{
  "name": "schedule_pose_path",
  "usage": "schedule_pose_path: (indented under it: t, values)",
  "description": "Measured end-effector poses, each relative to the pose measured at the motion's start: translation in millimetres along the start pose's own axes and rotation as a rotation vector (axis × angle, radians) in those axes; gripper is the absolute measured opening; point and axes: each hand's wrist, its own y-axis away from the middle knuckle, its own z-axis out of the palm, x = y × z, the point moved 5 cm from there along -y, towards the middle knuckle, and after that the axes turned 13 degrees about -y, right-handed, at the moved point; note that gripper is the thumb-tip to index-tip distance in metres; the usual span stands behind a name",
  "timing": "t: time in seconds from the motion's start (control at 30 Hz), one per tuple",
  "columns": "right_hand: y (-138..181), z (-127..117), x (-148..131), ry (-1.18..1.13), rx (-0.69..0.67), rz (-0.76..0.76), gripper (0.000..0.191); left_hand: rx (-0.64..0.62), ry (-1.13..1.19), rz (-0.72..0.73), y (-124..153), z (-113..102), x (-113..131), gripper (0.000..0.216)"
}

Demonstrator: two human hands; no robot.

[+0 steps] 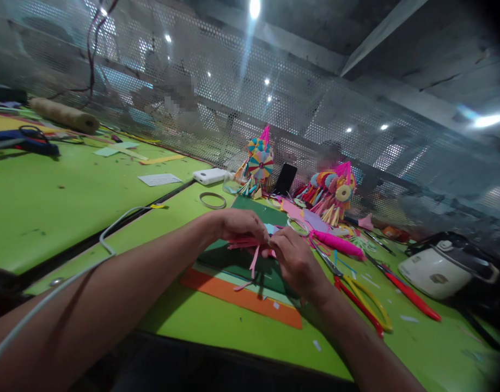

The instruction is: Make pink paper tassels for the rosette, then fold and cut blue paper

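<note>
Over a stack of dark green sheets (pixel 233 264), my left hand (pixel 242 224) is closed on a pink paper fringe (pixel 242 243), its cut strips hanging down. Fingertips of my right hand (pixel 294 258) are pinched together at the same piece, touching the left fingertips; the exact point of grip is hidden. Beneath the green sheets, an orange sheet (pixel 242 296) and a pale green one stick out toward me. Right of my right hand lie scissors with red and yellow handles (pixel 368 302). A roll of bright pink material (pixel 337 243) lies behind them.
Colourful paper tassel ornaments (pixel 261 163) stand at the back near a dark phone (pixel 285 179). A red-handled tool (pixel 413 296) and a white appliance (pixel 436 269) are at right. A bangle-like ring (pixel 212 200), white device (pixel 209 175) and white cable (pixel 107 239) lie left.
</note>
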Motion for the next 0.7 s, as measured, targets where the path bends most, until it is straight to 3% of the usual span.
schedule_pose_path:
  t: [0.3,0.53,0.7]
  values:
    - [-1,-3,0,-0.075,0.065,0.02,0.014,0.022,-0.091,0.03,3,-3,4,0.008]
    - [3,-31,23,-0.19,0.427,0.193,0.009,0.087,-0.179,0.0,6,-5,6,0.006]
    - [4,-22,37,-0.194,0.345,0.264,0.014,0.124,-0.257,0.001,5,-6,7,0.01]
